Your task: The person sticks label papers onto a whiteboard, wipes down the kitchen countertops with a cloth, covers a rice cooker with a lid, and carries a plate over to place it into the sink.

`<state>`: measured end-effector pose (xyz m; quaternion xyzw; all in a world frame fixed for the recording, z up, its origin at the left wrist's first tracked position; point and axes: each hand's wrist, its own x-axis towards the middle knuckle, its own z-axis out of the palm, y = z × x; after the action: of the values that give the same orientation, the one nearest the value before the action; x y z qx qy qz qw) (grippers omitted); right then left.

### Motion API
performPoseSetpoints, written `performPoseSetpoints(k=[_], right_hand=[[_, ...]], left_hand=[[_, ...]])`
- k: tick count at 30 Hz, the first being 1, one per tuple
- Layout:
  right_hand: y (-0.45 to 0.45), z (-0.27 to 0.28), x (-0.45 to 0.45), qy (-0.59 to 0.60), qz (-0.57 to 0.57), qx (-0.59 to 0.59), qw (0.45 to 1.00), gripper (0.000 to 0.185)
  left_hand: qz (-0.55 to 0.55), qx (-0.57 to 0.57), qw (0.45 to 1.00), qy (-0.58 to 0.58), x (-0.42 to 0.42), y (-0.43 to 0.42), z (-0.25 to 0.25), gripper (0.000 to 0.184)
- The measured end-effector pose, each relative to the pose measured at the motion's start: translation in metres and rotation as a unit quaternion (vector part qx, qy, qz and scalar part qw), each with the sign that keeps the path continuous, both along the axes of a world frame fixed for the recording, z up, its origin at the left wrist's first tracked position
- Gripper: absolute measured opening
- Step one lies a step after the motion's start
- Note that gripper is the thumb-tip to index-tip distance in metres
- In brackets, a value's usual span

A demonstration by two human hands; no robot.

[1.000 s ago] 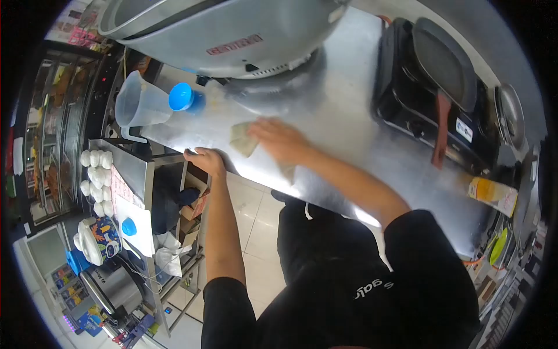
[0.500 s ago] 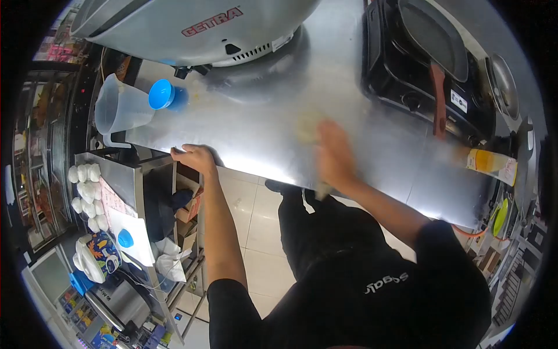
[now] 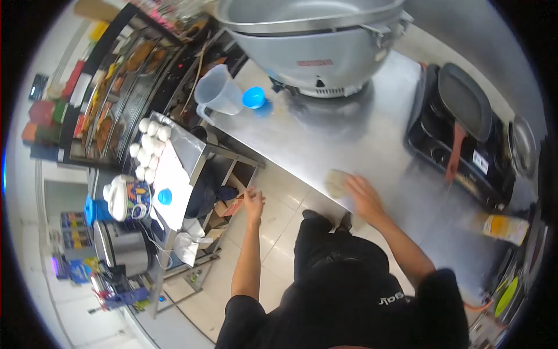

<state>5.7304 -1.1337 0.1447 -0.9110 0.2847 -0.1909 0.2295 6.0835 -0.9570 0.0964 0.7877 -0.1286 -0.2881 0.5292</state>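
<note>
My right hand [image 3: 363, 198] presses a pale greenish cloth [image 3: 336, 182] onto the steel table [image 3: 296, 145], close to its front edge. Away from the table, my left hand [image 3: 254, 203] hangs over the floor, beside the lower side cart, with fingers loosely curled and slightly apart; nothing shows in it. At the table's far left, a blue cup [image 3: 254, 98] stands next to a clear plastic jug [image 3: 219, 92].
A large grey cooker [image 3: 314, 55] stands at the back. On the right are a black stove [image 3: 430, 125], a pan [image 3: 465, 102] and a yellow-labelled pack [image 3: 505, 228]. The left cart holds white wrapped bundles [image 3: 152, 145] and a blue lid [image 3: 165, 196].
My left hand has let go of the table edge and hangs clear of it. My right hand has moved the cloth toward the front edge. The view has turned toward the left.
</note>
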Motion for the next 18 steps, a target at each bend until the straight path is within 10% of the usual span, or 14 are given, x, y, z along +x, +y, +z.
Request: performPoseSetpoints(k=[9,18], right_hand=[[-0.016,-0.021,-0.158,0.059,-0.431,-0.07,0.898,0.047],[-0.044,-0.023,-0.029,0.112,-0.393,-0.108,0.906,0.046]], left_hand=[[-0.091,-0.07,0.95,-0.292,-0.027,-0.065,0.018,0.031],[-0.119,0.003,0.915,-0.386,0.072,-0.225,0.085,0.043]])
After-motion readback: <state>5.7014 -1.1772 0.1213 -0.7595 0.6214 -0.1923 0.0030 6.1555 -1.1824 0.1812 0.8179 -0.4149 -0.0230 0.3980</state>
